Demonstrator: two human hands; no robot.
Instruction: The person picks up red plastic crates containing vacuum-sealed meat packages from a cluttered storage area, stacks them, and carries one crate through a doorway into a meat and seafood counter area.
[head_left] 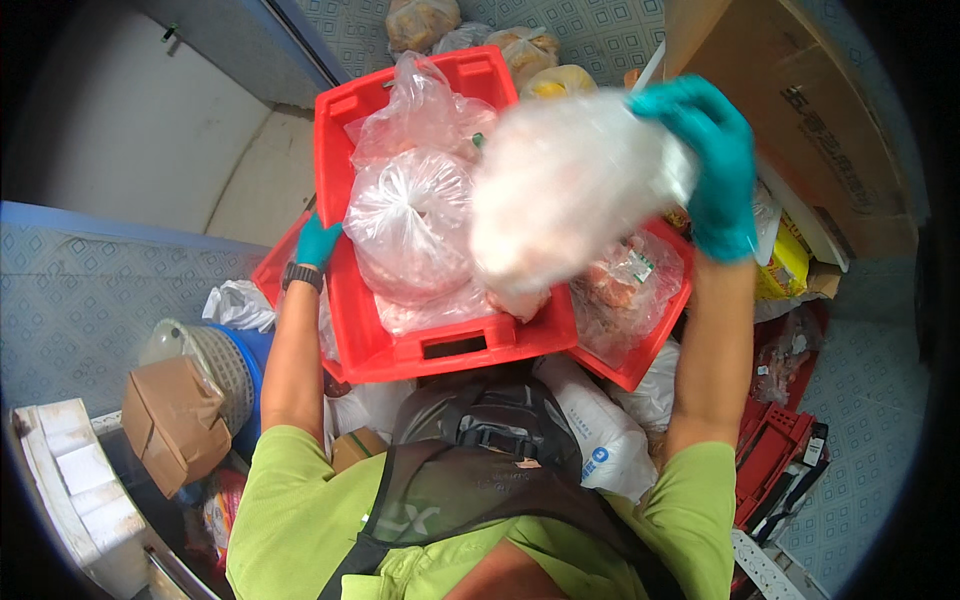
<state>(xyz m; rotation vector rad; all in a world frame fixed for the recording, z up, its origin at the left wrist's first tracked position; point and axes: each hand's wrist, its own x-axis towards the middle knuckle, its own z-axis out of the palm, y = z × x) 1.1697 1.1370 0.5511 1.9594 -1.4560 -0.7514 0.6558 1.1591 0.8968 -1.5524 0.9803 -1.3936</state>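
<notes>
Near: left hand (317,241) in teal glove grips left rim of the rectangular red plastic crate (440,350), which holds knotted clear plastic bags of pinkish meat (408,222). Above crate: right hand (712,165), gloved, clasps a blurred clear bag of pale meat (565,185). Far: brown cardboard box (800,110).

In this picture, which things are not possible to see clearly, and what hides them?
Head view only:
- The bag in the right hand: motion blur, so its contents cannot be told.
- The left hand: its fingers go behind the red crate, so the grip is hidden.
- The lower crate: mostly covered by the upper crate and bags.
- The cardboard box: cut off by the dark fisheye rim.
</notes>
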